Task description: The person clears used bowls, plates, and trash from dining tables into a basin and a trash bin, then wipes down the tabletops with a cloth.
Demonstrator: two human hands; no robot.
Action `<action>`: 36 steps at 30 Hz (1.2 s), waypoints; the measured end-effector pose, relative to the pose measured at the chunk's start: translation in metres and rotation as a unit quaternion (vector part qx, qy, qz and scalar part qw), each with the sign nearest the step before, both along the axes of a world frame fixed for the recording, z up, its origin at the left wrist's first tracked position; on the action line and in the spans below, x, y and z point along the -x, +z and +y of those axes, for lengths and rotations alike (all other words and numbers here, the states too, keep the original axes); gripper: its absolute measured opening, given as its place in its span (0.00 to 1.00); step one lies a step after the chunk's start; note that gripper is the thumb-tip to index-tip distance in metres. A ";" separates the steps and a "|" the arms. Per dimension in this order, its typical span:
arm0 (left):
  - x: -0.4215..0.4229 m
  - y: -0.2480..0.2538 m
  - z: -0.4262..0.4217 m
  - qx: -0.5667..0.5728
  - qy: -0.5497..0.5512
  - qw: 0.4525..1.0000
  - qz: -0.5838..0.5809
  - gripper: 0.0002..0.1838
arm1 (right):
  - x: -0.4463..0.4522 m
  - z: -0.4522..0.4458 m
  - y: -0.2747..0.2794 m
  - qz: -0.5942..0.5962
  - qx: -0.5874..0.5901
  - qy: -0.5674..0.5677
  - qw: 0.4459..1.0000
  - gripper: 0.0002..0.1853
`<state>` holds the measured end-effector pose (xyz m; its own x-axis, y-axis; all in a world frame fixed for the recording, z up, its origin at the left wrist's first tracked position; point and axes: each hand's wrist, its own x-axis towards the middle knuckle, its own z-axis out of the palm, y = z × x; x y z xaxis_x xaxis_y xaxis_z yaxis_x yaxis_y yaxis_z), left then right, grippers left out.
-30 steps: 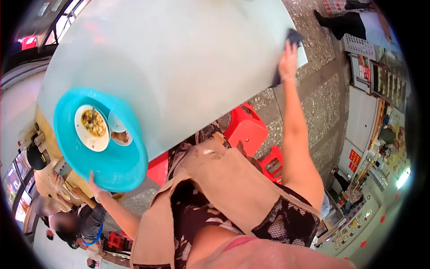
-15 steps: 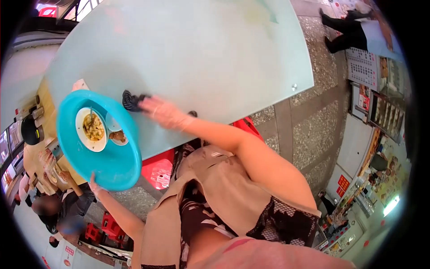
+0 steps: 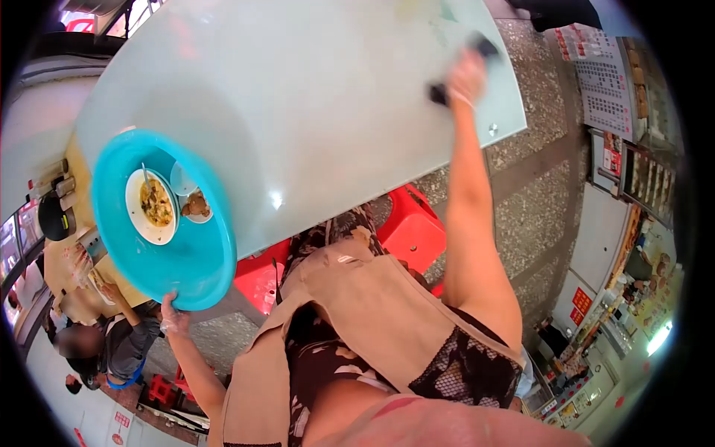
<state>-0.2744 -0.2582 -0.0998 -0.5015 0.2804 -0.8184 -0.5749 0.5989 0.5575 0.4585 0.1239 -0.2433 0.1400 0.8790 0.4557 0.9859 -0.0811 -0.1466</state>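
Note:
My left hand (image 3: 174, 316), in a clear thin glove, grips the lower rim of a turquoise plastic basin (image 3: 175, 274). The basin is tilted toward me at the table's left edge. Inside it are a white bowl (image 3: 134, 200) with leftover soupy food and a spoon, a smaller dish (image 3: 198, 217) with brown scraps, and a pale empty-looking bowl (image 3: 183, 179). Over at the table's right end, my right hand (image 3: 466, 78), also gloved and blurred by motion, is closed on a dark cloth (image 3: 438, 94) pressed to the tabletop. Cloth shows on both sides of the hand.
The pale glass-topped table (image 3: 320, 97) spreads ahead, its rounded corner at right. Red plastic stools (image 3: 412, 235) stand under its near edge. Someone in dark clothes (image 3: 130, 346) sits at a wooden table on the left. Another person's dark-clad leg (image 3: 562, 13) shows at upper right.
My right hand has swept the dark cloth from beside the basin across to the table's far right. My left hand still holds the basin, which has barely moved. The person at upper right has shifted upward.

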 end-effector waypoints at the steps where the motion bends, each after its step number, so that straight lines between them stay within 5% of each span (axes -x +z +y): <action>1: -0.008 0.004 0.002 -0.003 0.000 1.000 0.009 0.34 | 0.055 0.037 0.000 -0.036 -0.045 0.096 0.994 0.11; 2: -0.023 0.008 0.009 -0.011 0.013 1.000 0.013 0.34 | 0.121 0.058 -0.008 0.036 0.033 0.125 0.991 0.09; 4: -0.056 0.022 0.028 -0.005 0.035 0.999 0.033 0.36 | 0.253 0.042 -0.007 0.043 -0.023 0.290 0.956 0.09; 5: -0.051 0.021 0.026 -0.004 0.031 0.999 0.039 0.36 | 0.308 0.001 0.003 0.114 0.111 0.353 0.922 0.11; 7: -0.042 0.010 0.019 -0.050 0.029 0.998 0.030 0.37 | 0.376 -0.117 0.001 0.302 0.079 0.400 0.862 0.19; 8: -0.047 0.012 0.023 -0.042 0.039 0.998 0.038 0.37 | 0.396 -0.181 -0.016 0.356 0.036 0.412 0.838 0.19; 10: -0.039 0.010 0.025 -0.040 0.028 0.998 0.032 0.37 | 0.380 -0.249 0.014 0.250 0.133 0.464 0.840 0.19; 12: -0.035 0.009 0.014 -0.021 0.022 0.999 0.024 0.37 | 0.318 -0.233 0.026 0.409 0.301 0.405 0.760 0.21; 13: -0.032 0.011 0.013 -0.013 0.012 0.999 0.035 0.37 | 0.273 -0.219 -0.001 0.213 0.110 0.444 0.863 0.21; 15: -0.041 0.013 0.019 -0.016 0.010 0.999 0.045 0.37 | 0.158 -0.163 0.037 0.196 0.119 0.233 0.945 0.25; 16: -0.052 0.022 0.023 -0.034 0.002 0.999 0.035 0.36 | 0.085 -0.146 0.033 0.004 0.113 0.174 0.978 0.27; 18: -0.076 0.039 0.035 -0.074 -0.025 0.997 0.029 0.36 | -0.053 -0.117 -0.001 -0.033 0.142 0.047 0.988 0.27; 19: -0.088 0.049 0.041 -0.072 -0.025 0.997 0.029 0.36 | -0.080 -0.107 0.002 0.017 0.137 -0.105 0.985 0.24; 21: -0.109 0.063 0.052 -0.030 -0.034 0.997 0.061 0.35 | -0.101 -0.089 -0.003 -0.098 0.086 -0.114 0.985 0.23; 22: -0.107 0.061 0.055 -0.033 -0.031 0.997 0.061 0.35 | -0.091 -0.085 -0.006 -0.252 0.207 -0.069 0.943 0.22; 24: -0.101 0.055 0.060 -0.042 -0.064 0.995 0.057 0.34 | -0.007 -0.097 -0.013 -0.104 0.126 0.021 0.986 0.25; 27: -0.139 0.062 0.108 -0.039 -0.115 0.992 0.023 0.25 | 0.161 -0.155 0.005 0.000 0.134 0.126 0.983 0.25; 28: -0.145 0.057 0.120 -0.051 -0.129 0.990 0.002 0.22 | 0.206 -0.185 0.026 0.141 0.032 0.210 0.967 0.24; 30: -0.181 0.060 0.147 -0.091 -0.178 0.980 0.016 0.18 | 0.271 -0.233 0.018 0.300 0.091 0.323 0.893 0.23; 31: -0.181 0.039 0.161 -0.156 -0.294 0.943 -0.023 0.15 | 0.311 -0.255 0.001 0.483 0.237 0.307 0.785 0.24; 34: -0.237 0.009 0.213 -0.126 -0.353 0.927 0.028 0.11 | 0.389 -0.270 0.037 0.141 0.284 0.382 0.868 0.22; 36: -0.273 -0.001 0.237 -0.086 -0.412 0.905 0.066 0.16 | 0.435 -0.279 -0.016 0.238 0.189 0.391 0.869 0.25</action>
